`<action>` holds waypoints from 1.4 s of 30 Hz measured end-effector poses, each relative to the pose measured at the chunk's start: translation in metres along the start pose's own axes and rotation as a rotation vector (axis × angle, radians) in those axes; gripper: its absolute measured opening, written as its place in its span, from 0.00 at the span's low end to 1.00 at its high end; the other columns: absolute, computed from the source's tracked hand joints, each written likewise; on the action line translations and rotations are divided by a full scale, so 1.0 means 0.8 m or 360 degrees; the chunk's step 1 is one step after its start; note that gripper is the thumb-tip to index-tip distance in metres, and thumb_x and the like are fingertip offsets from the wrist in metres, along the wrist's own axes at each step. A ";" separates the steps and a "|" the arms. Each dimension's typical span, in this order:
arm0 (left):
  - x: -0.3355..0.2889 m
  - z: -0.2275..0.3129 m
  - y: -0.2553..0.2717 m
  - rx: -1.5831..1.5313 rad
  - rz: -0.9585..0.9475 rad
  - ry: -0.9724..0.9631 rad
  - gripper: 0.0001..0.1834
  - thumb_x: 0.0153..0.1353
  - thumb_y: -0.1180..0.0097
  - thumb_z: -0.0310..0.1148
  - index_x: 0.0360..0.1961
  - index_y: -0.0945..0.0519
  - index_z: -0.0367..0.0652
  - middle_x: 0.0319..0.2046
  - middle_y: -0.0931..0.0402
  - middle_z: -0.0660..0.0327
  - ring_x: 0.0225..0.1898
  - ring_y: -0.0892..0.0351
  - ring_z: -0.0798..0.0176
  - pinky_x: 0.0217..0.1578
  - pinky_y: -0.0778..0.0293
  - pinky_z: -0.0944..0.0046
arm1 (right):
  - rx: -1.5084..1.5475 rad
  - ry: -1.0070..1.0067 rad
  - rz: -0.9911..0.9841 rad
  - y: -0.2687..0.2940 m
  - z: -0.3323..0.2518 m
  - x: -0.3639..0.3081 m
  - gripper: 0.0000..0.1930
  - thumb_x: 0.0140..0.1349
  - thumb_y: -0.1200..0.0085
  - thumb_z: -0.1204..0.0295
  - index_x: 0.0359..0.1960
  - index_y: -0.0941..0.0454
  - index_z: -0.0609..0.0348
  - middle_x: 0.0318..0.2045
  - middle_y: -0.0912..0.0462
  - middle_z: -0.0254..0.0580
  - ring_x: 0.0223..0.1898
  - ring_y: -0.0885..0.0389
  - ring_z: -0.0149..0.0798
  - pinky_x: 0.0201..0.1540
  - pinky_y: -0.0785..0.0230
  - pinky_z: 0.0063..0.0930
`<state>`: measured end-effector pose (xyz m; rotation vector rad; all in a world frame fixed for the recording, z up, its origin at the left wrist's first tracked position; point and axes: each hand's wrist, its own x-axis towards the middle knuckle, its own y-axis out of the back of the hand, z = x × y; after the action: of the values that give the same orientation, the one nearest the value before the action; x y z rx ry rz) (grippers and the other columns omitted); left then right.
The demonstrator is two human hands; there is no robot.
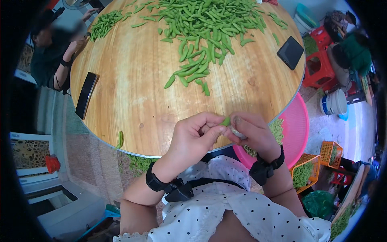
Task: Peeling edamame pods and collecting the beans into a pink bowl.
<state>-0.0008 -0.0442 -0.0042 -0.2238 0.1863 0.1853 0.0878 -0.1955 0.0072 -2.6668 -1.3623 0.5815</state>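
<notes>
My left hand (193, 136) and my right hand (254, 131) meet above the near edge of the round wooden table (149, 97). Between their fingertips is a green soybean pod (226, 121); both hands pinch it, and much of it is covered by the fingers. A small whitish, shiny thing (238, 133) shows at my right fingers, too little visible to name. Beyond my hands, a large pile of green soybean pods (213, 24) covers the far part of the table, and a few stray pods (187, 76) trail toward me.
A pink basket (299, 125) holding shelled beans stands below the table at right. Two dark phones (86, 95) (290, 53) lie on the tabletop. One pod (120, 139) rests at the left rim. Another person (50, 52) sits far left by a small pod heap (105, 25). Red stools (318, 68) and orange crates (312, 161) stand right.
</notes>
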 end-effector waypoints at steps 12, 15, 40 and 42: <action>-0.009 -0.004 0.005 0.0460 0.0138 -0.0429 0.03 0.54 0.46 0.23 0.29 0.24 0.33 0.23 0.24 0.59 0.20 0.29 0.75 0.20 0.34 0.74 | -0.0123 0.0049 -0.0025 -0.007 0.013 0.005 0.14 0.63 0.58 0.64 0.25 0.28 0.59 0.16 0.37 0.26 0.19 0.42 0.21 0.20 0.51 0.15; -0.011 -0.003 0.004 0.0254 0.0133 -0.0272 0.04 0.55 0.48 0.24 0.30 0.25 0.33 0.24 0.24 0.60 0.22 0.28 0.74 0.22 0.33 0.74 | -0.0334 0.0285 0.0022 -0.014 0.010 0.006 0.11 0.61 0.55 0.68 0.25 0.29 0.63 0.15 0.36 0.30 0.19 0.40 0.23 0.21 0.47 0.19; 0.003 -0.018 -0.021 0.0002 0.0010 0.0054 0.05 0.60 0.54 0.26 0.32 0.27 0.35 0.19 0.28 0.66 0.17 0.31 0.77 0.17 0.36 0.76 | -0.0565 0.0317 0.0470 0.003 0.012 -0.011 0.10 0.49 0.40 0.72 0.21 0.29 0.62 0.16 0.35 0.24 0.21 0.39 0.20 0.21 0.45 0.17; 0.000 -0.014 -0.029 0.0090 -0.0016 0.0055 0.06 0.61 0.55 0.26 0.33 0.27 0.35 0.22 0.28 0.65 0.17 0.30 0.76 0.18 0.35 0.76 | -0.0564 0.0269 0.0486 0.008 0.014 -0.016 0.10 0.50 0.41 0.72 0.21 0.30 0.62 0.16 0.36 0.24 0.21 0.39 0.20 0.21 0.45 0.17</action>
<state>0.0020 -0.0688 -0.0104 -0.1717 0.2244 0.1662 0.0816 -0.2106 -0.0008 -3.1507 -1.1093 0.1345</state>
